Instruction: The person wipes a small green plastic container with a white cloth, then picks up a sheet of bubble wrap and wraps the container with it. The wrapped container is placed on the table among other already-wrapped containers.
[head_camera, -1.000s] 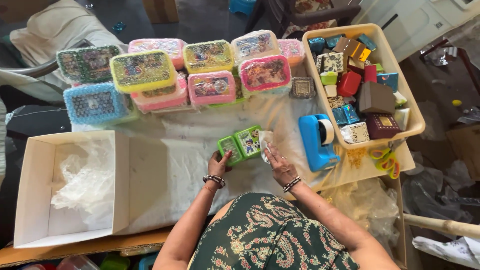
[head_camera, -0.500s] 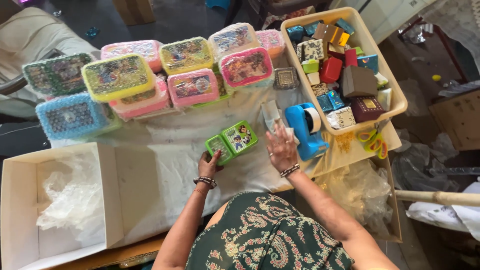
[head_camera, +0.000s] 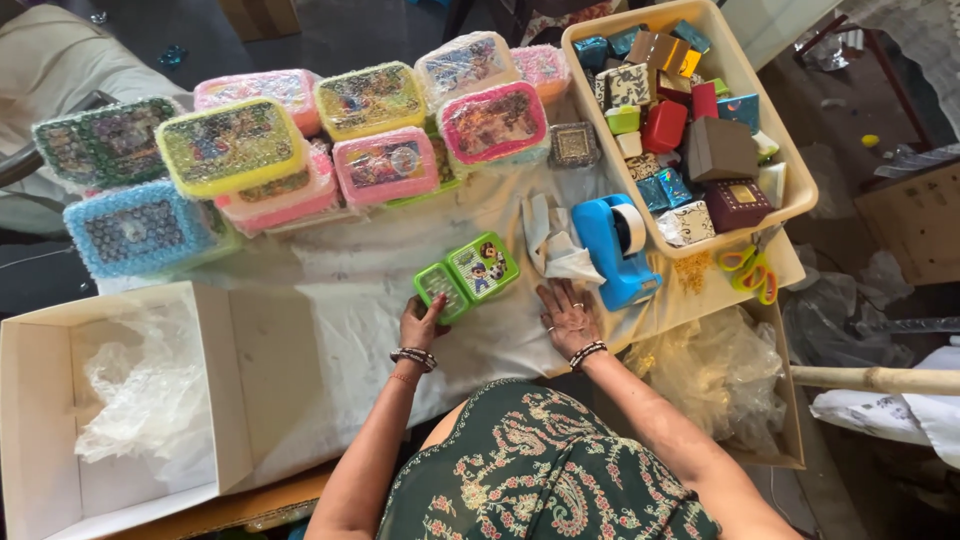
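A small green lunch box (head_camera: 467, 276) with a cartoon picture on its lid lies on the white-covered table (head_camera: 350, 280). My left hand (head_camera: 422, 322) grips its near left corner. My right hand (head_camera: 567, 317) rests flat on the table, fingers spread, holding nothing. Just beyond its fingertips lie crumpled white wrapping (head_camera: 556, 243) and a blue tape dispenser (head_camera: 617, 247).
Several bubble-wrapped lunch boxes (head_camera: 372, 130) are stacked along the far side. A cream tub (head_camera: 776, 137) full of small gift boxes stands at the right, with scissors (head_camera: 748, 270) beside it. An open white carton (head_camera: 110, 400) with plastic film sits at the left.
My right hand has put down the white wrapping beside the tape dispenser and now lies flat on the table. My left hand stays on the green lunch box.
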